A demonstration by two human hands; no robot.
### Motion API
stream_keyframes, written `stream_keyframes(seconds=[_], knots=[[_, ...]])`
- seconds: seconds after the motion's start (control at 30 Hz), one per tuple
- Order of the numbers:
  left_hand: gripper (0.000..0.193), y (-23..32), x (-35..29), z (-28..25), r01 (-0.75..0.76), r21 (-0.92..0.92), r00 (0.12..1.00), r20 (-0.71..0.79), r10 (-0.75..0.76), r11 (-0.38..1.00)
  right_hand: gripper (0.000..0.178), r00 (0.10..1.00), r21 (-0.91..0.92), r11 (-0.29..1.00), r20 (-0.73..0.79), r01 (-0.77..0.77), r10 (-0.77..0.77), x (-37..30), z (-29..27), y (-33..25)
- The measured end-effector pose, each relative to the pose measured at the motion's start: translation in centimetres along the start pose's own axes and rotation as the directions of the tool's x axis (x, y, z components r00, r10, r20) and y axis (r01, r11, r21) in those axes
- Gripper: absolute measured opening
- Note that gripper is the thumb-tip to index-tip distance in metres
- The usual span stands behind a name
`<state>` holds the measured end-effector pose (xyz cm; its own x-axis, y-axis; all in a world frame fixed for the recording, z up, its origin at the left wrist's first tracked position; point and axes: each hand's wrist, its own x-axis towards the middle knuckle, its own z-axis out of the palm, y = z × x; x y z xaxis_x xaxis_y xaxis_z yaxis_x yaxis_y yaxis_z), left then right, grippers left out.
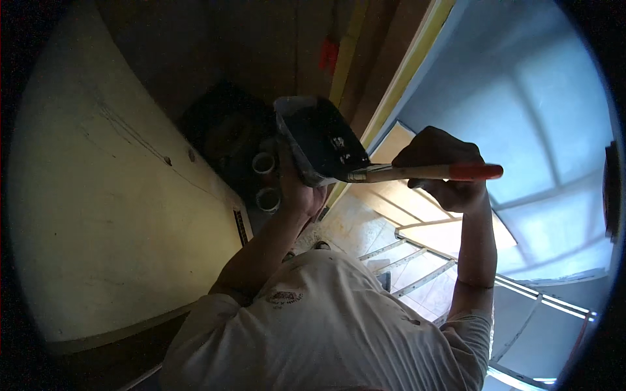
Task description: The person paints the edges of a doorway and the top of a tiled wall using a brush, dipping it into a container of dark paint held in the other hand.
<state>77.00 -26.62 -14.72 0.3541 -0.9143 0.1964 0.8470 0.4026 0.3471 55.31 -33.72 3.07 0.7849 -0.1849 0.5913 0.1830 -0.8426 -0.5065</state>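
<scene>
In front of the chest, left hand: the left hand (306, 195) is gripping a tub (316, 127) from its near left side, the palm bearing against the wall of it; the fingers are curling out of sight, so how far they are closing cannot be told.
Tub: it is sitting near the middle of the scene, tilting so that its open mouth is showing; the inside is looking dark, with a few pale flecks toward the right.
Right hand: the right hand (443, 153) is closing firmly around the handle of a brush (391, 174), to the right of the tub.
Brush: it is lying level across the scene, its red handle end pointing right and its head reaching the near right corner of the tub; whether the bristles are touching the rim cannot be told.
Shirt: a pale, marked shirt (326, 319) is filling the near middle, between the two forearms.
Left side: a large cream panel (111, 215) is curving along the edge, and two pale-rimmed round pieces (264, 163) are showing between it and the left hand.
Right side: a bluish wall (521, 117) is standing beyond the right hand, and a slatted frame (424, 279) is crossing the tiled floor (362, 225) nearer in.
Far: a small red object (328, 55) is showing against dark brown boards.
</scene>
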Motion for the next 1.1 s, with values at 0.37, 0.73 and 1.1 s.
stream_keyframes(seconds=[0.37, 0.73, 1.1], knots=[[0.076, 1.3, -1.4, -0.9, -0.137, 0.119, 0.980, -0.130, 0.152, 0.983, 0.023, 0.613, 0.293, 0.935, -0.707, -0.200, 0.353, -3.2, 4.7, 1.7], [0.083, 0.4, -3.8, -6.2, -0.086, 0.157, 0.995, -0.026, 0.091, 0.984, 0.025, 0.332, 0.703, 0.694, -0.625, -0.155, 0.707, -3.2, 10.9, 1.3], [0.084, -1.2, -5.0, -11.7, 0.217, -0.268, 0.924, 0.367, -0.109, 0.938, 0.028, 0.286, 0.548, 0.719, -0.672, -0.428, 0.683, -5.6, 12.3, 0.3]])
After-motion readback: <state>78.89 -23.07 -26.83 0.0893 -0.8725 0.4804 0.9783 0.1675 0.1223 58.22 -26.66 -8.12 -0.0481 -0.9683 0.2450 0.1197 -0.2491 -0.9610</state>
